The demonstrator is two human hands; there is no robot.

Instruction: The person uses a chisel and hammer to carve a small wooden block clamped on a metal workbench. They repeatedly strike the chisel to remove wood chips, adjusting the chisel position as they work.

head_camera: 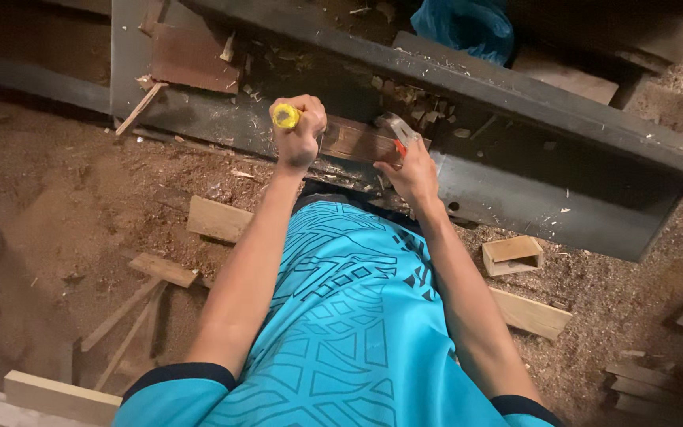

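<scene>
Two hands work before me, my left hand (298,134) fisted around one yellow handle (285,116), my right hand (413,170) closed on one hammer (395,130) over one wooden block (357,142) resting on the dark metal surface (515,202), sawdust floor (57,205) beyond.

I am seeing my left hand (298,130) closing on a yellow handle (285,116) that is looking like smooth, slightly glossy plastic. My right hand (413,170) is gripping a tool (395,126) with a dull grey metal head. The block (357,142) between them is showing as dark, rough-grained wood. The long beam (547,202) is looking like matt grey-painted metal, scuffed. Sawdust (65,198) is lying coarse and dry. My shirt (341,332) is showing as smooth synthetic cloth.
</scene>
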